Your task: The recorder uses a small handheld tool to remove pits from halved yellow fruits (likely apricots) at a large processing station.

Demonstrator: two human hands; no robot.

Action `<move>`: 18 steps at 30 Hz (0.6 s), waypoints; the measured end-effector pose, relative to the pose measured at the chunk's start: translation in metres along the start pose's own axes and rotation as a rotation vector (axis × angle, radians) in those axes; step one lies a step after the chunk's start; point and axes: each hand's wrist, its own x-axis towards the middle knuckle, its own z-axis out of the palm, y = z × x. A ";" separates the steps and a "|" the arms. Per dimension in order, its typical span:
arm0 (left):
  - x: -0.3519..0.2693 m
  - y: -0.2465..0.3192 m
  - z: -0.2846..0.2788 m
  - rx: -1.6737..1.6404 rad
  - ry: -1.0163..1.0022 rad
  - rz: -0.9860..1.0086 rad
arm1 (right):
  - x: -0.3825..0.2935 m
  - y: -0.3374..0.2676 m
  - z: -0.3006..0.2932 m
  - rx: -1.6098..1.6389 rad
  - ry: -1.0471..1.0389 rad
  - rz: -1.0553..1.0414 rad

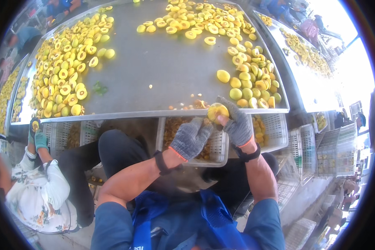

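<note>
My right hand (238, 123), in a grey knit glove, holds a yellow stone fruit (217, 112), probably a peach, above the near table edge. Its thumb lies across the fruit. My left hand (190, 138), also gloved, has its fingers curled at the fruit's lower left side; whether they pinch something small is hidden. Below my hands stands a white plastic crate (224, 150) with brown pits or scraps in it. Small pit pieces (200, 104) lie on the metal table (137, 72) beside the fruit. Whole and halved fruits (247, 84) are heaped right of my hands.
More fruit halves are piled at the table's left (62, 73) and far side (203, 18). A green leaf (100, 88) lies near the left pile. Another crate (273, 131) stands under the right corner. At left, a co-worker's gloved hands (37, 134) hold a fruit piece.
</note>
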 end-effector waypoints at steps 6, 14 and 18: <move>0.000 0.008 0.002 -0.108 0.017 -0.021 | -0.004 0.008 0.008 -0.397 0.110 -0.345; 0.000 0.004 0.010 0.153 0.199 0.406 | -0.005 0.014 0.018 -0.459 0.217 -0.432; 0.003 -0.004 0.012 0.288 0.215 0.535 | -0.006 0.010 0.018 -0.439 0.211 -0.420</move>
